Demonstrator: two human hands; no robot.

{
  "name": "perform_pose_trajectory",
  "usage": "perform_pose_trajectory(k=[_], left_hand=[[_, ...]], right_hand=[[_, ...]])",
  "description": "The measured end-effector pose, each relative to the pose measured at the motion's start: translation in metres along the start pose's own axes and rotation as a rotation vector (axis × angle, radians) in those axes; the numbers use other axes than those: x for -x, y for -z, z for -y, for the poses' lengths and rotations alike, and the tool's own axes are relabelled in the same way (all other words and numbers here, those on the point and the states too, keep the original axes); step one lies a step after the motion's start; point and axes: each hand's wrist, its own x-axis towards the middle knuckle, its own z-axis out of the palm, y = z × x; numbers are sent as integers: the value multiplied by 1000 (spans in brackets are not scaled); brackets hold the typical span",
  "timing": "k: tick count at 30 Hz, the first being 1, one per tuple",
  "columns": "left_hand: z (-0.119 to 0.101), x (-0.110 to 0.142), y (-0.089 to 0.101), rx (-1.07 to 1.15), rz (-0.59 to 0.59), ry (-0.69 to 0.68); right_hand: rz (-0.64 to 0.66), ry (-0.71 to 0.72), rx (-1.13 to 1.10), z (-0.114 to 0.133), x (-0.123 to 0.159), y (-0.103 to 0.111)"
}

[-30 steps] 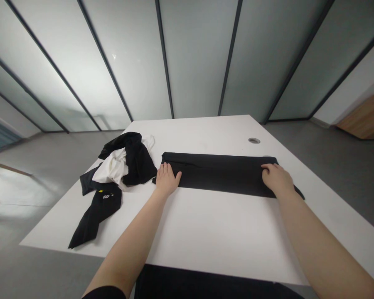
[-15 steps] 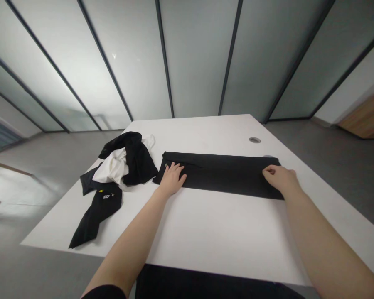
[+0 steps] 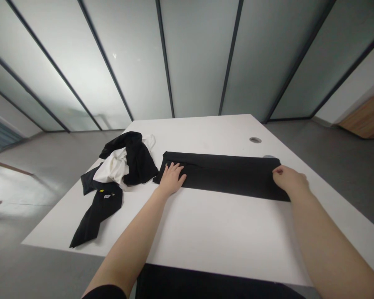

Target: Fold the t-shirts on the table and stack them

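The left hand (image 3: 172, 179) lies flat on a long folded band of black cloth (image 3: 227, 174), near its left end. The left fingers (image 3: 173, 168) are open and spread a little, holding nothing. The right hand (image 3: 289, 179) sits at the cloth's right end, and the right fingers (image 3: 278, 170) curl in a bit. They seem to just rest there, but it is hard to be sure. Left of the left fingers is a heap of black and white clothes (image 3: 124, 162), and a black shirt sleeve (image 3: 96, 216) lies on the white table (image 3: 224, 236) below it.
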Motion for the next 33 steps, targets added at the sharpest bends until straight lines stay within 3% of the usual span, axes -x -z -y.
perform_pose_trajectory(k=[7,11,15,23,33], left_hand=[[4,-2,-2,35,-44,20],[10,-6,-1,39,-113,57],[19,-8,4,21,-137,88],[26,-8,10,16,-147,53],[35,-8,16,30,-102,69]], right_hand=[[-75,68,-54,-17,-13,-9],[-61,31,-88,-22,-15,-11],[-24,-2,-105,-20,-10,-4],[-86,94,-205,-6,7,12],[-68,-7,-214,-30,-17,-9]])
